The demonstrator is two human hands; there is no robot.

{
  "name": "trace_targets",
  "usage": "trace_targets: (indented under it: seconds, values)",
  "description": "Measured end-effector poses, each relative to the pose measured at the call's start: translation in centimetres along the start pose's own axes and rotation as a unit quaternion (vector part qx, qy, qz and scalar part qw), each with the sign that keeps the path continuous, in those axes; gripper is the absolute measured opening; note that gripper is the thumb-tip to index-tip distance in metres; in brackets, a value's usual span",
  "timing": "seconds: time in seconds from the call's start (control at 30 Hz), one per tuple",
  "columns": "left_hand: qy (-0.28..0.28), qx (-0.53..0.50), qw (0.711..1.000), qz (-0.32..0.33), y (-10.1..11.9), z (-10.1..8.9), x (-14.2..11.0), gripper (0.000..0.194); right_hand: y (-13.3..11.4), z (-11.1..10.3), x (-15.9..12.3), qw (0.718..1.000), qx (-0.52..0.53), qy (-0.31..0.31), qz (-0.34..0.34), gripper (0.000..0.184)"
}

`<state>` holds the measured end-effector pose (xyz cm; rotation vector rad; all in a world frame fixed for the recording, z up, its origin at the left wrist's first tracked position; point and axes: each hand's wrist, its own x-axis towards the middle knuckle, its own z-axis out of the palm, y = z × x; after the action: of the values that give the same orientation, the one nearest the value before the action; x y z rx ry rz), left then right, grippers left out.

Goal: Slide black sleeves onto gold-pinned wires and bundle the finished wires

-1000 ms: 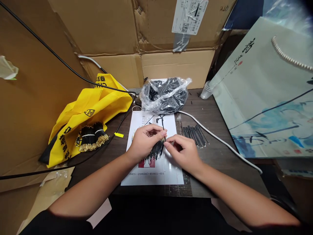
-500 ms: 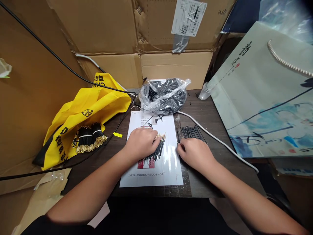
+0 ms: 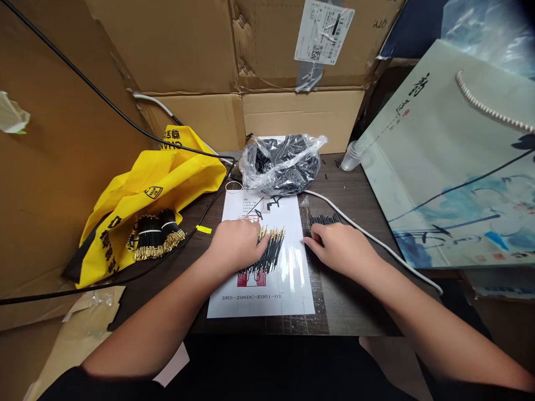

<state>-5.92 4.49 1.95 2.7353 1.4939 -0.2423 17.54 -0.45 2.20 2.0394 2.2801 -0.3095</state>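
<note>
My left hand lies over the left part of a row of short black wires with gold-coloured ends, on a printed white sheet. Its thumb touches the wires; the fingers are curled and mostly hidden, so what they hold cannot be made out. Right of the sheet, my right hand is curled over a row of thin black sticks, thumb and index finger drawn close. Anything between those fingertips is too small or hidden to see. A few short black pieces rest on the sheet's upper part.
Behind the sheet sits a clear plastic bag full of small black parts. Bundled gold-tipped wires lie on a yellow bag at left. A white cable, plastic cup and large paper bag are at right.
My right hand has shifted slightly right and covers more of the black sticks. My left hand has moved a little left, and more of the gold-tipped wires show beside its thumb.
</note>
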Motion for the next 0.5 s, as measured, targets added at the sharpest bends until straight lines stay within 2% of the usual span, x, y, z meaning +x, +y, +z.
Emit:
trace_targets:
  seconds: [0.13,0.3,0.4,0.5]
  values:
    - [-0.001,0.0,1.0,0.003,0.4,0.0,0.0,0.047,-0.8,-0.2,3.9,0.994,0.043,0.07,-0.076,0.021]
    - [0.0,-0.013,1.0,-0.001,0.4,0.1,0.1,0.045,-2.5,0.8,9.2,0.979,0.085,0.109,-0.146,0.022]
    - [0.008,-0.025,1.0,0.006,0.2,0.4,0.2,0.043,-3.3,1.7,10.7,0.977,0.068,0.121,-0.163,0.021]
    - [0.032,-0.043,0.998,0.018,-0.1,0.7,0.3,0.041,-3.7,2.2,11.0,0.975,0.059,0.129,-0.17,0.019]
